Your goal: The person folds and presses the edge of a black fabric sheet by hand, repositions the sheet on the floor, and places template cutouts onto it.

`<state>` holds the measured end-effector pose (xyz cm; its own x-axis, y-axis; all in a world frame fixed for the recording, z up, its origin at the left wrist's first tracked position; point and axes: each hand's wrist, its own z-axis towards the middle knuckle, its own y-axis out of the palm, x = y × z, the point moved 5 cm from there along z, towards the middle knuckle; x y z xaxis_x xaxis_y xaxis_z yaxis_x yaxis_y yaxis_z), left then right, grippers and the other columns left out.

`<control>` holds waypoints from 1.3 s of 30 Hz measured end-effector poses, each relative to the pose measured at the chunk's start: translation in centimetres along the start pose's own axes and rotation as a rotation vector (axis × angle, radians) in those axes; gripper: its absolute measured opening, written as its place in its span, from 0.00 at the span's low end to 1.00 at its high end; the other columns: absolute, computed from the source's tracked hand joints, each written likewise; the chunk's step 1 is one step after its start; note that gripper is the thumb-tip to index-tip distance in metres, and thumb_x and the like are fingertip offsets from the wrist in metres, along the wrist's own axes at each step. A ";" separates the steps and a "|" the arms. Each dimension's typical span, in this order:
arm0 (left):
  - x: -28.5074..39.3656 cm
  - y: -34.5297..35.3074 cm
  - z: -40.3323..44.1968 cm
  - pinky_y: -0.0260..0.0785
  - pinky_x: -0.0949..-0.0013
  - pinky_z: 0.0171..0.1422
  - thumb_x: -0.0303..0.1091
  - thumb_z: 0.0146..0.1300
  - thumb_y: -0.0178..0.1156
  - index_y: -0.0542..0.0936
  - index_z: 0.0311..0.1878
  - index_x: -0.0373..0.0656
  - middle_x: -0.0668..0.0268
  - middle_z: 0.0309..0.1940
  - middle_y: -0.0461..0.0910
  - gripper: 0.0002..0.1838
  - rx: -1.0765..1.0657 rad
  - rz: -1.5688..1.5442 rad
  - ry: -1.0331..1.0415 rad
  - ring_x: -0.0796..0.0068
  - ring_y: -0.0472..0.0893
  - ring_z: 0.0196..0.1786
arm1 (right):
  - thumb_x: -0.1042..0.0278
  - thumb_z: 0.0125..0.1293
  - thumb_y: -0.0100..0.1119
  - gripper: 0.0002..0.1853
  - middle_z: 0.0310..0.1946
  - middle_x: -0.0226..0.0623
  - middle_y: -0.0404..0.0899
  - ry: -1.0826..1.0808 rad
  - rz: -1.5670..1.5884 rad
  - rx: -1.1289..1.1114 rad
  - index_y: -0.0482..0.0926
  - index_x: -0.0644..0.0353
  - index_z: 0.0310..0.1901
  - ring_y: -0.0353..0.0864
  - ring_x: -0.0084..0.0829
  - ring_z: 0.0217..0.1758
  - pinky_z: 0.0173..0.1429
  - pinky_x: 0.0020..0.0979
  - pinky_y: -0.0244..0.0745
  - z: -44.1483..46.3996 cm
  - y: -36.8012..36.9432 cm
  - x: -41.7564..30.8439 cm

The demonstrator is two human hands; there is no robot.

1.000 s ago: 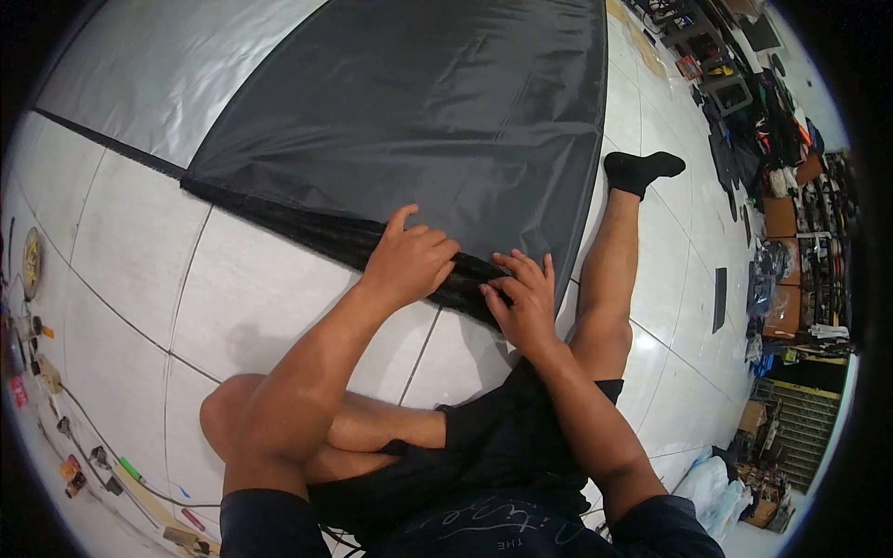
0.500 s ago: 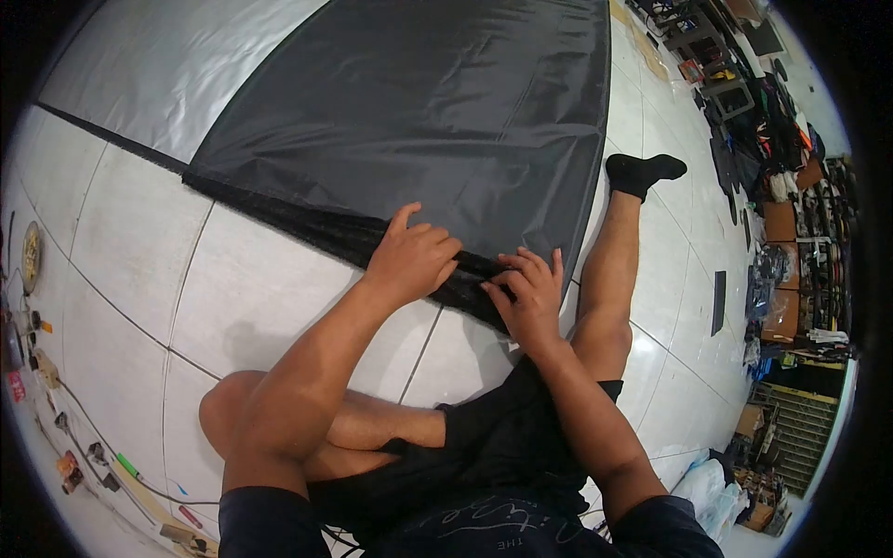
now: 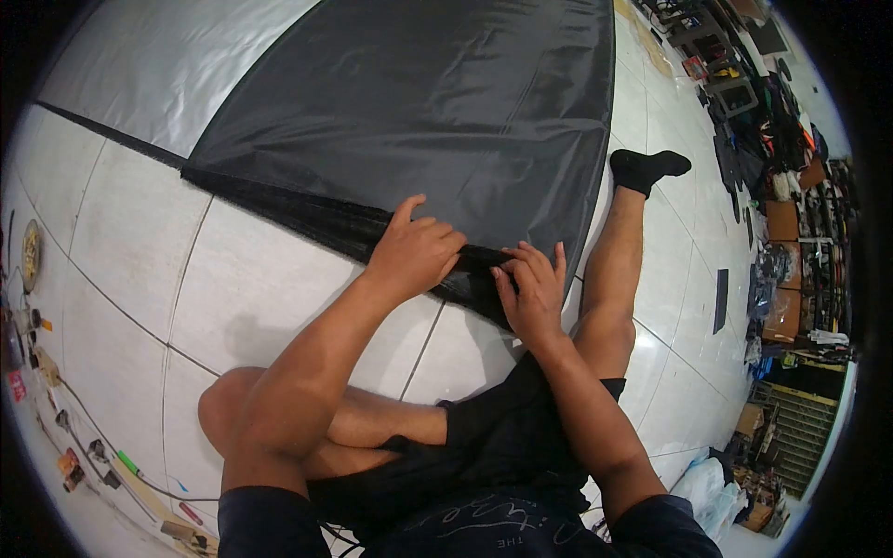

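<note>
A large dark grey sheet (image 3: 419,112) with a slight sheen lies spread over the floor in front of me. Along its near edge runs a black, fuzzy-looking strip (image 3: 288,212), partly folded over. My left hand (image 3: 417,249) is closed on this edge, its index finger pointing out over the sheet and its other fingertips curled out of sight. Just to the right, near the sheet's corner, my right hand (image 3: 532,296) pinches the same edge between thumb and fingers, with the outer fingers raised. Between the hands the strip is bunched and lifted a little.
Silvery sheeting (image 3: 186,65) lies at the upper left. White floor tiles (image 3: 260,288) surround my legs. Cables and small tools, including a green-handled one (image 3: 127,463), lie at lower left. Cardboard boxes (image 3: 781,316) and crowded shelves line the right side.
My right thumb has come in toward its fingers at the strip. The strip beside my left hand looks flatter and wider. My left hand has hardly moved.
</note>
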<state>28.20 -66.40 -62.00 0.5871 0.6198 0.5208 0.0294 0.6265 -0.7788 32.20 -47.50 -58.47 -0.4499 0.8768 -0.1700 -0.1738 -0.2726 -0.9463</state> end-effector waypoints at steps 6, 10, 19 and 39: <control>0.1 -0.2 -0.3 0.60 0.46 0.78 0.33 0.58 0.71 0.88 0.41 0.49 0.68 0.30 0.84 0.08 0.174 0.019 0.036 0.68 0.85 0.40 | 0.70 0.61 0.73 0.08 0.64 0.40 0.79 0.005 0.041 -0.039 0.83 0.56 0.41 0.74 0.48 0.73 0.81 0.69 0.45 -1.9 0.1 -1.3; 0.7 -0.5 0.0 0.62 0.48 0.75 0.33 0.59 0.69 0.86 0.48 0.50 0.72 0.31 0.83 0.13 0.256 0.093 0.059 0.69 0.84 0.39 | 0.69 0.57 0.75 0.10 0.70 0.43 0.74 0.015 -0.036 -0.149 0.85 0.55 0.40 0.67 0.53 0.77 0.81 0.73 0.43 -2.0 0.3 -3.0; 1.8 -0.8 -0.3 0.62 0.62 0.49 0.32 0.60 0.64 0.83 0.40 0.52 0.76 0.26 0.78 0.05 0.327 0.321 -0.004 0.74 0.77 0.32 | 0.65 0.58 0.76 0.07 0.66 0.40 0.79 0.052 0.018 -0.120 0.89 0.54 0.36 0.69 0.51 0.76 0.81 0.72 0.43 -1.3 -0.1 -1.5; 0.8 -1.2 0.0 0.61 0.55 0.64 0.36 0.55 0.73 0.86 0.36 0.52 0.74 0.34 0.80 0.06 0.213 0.231 0.080 0.73 0.78 0.42 | 0.67 0.57 0.76 0.12 0.69 0.44 0.73 0.010 0.109 -0.034 0.83 0.55 0.40 0.67 0.52 0.78 0.81 0.69 0.47 -2.3 -0.1 -2.3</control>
<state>28.65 -66.66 -60.60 0.6207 0.7233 0.3025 -0.2774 0.5635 -0.7782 35.29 -48.54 -58.64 -0.4554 0.8468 -0.2748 -0.0943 -0.3528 -0.9309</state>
